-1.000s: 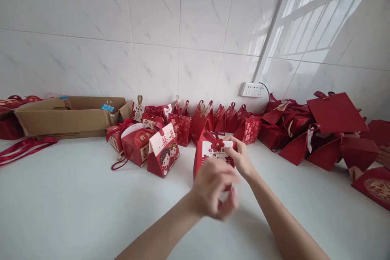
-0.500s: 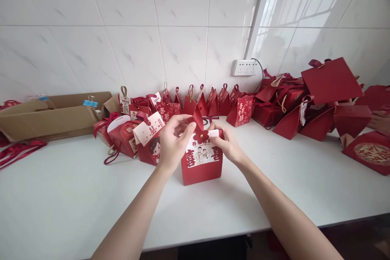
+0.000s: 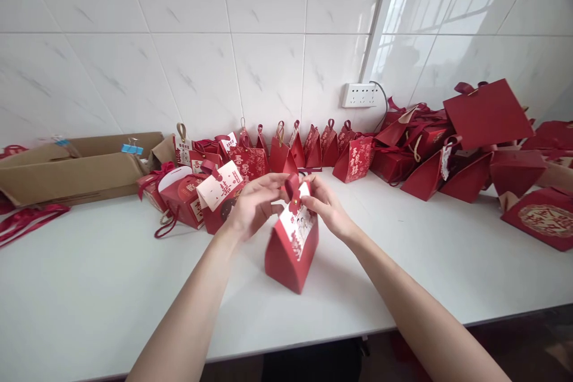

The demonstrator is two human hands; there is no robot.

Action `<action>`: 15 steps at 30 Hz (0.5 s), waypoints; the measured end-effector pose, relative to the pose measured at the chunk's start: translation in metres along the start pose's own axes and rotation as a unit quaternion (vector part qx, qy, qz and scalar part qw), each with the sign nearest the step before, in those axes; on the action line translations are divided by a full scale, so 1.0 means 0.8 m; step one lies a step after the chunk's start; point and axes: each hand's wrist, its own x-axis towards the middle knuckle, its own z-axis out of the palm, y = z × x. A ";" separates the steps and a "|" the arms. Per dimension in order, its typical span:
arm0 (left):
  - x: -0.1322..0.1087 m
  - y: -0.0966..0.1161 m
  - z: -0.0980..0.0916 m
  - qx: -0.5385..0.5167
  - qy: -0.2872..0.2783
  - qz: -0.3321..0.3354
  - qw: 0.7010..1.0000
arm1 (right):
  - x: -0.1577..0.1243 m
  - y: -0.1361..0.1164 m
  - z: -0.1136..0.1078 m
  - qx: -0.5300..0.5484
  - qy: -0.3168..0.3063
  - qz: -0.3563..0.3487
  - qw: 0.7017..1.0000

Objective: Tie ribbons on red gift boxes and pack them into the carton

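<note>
A red gift box [image 3: 286, 256] with a tapered top stands on the white table, one corner turned toward me. It carries a white printed label [image 3: 297, 230], partly hidden by my fingers, and a red ribbon loop [image 3: 292, 186] rises from a gold-coloured stud at its top. My right hand [image 3: 329, 208] grips the box's upper right edge between thumb and fingers. On the other side, my left hand [image 3: 256, 206] has its fingers curved and apart close to the ribbon loop. Whether its fingertips touch the ribbon is hard to tell.
Behind stands a row of red gift boxes [image 3: 329, 149] along the tiled wall. More boxes [image 3: 183, 197] sit left, beside a cardboard carton [image 3: 71, 182] with blue clips. A pile of red boxes [image 3: 487, 116] fills the right. A power strip [image 3: 359, 95] is on the wall.
The gift box has turned, so its label now faces to the right and a corner points at me. My left hand has loosened from the top and shifted slightly left and down.
</note>
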 end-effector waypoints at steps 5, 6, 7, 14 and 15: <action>0.002 -0.008 0.006 0.195 0.035 0.124 0.972 | 0.014 0.016 -0.007 -0.048 0.024 -0.023 0.998; 0.002 -0.008 0.008 0.249 0.048 0.156 0.954 | 0.015 0.016 -0.010 -0.060 0.013 -0.018 0.998; 0.003 -0.008 0.010 0.293 0.059 0.182 0.937 | 0.016 0.014 -0.013 -0.074 0.005 -0.009 0.997; 0.001 -0.013 0.022 0.411 0.207 0.283 0.841 | 0.008 -0.009 -0.023 -0.034 0.039 -0.010 0.999; 0.000 -0.014 0.023 0.410 0.222 0.283 0.838 | 0.007 -0.010 -0.022 -0.041 0.035 -0.022 0.998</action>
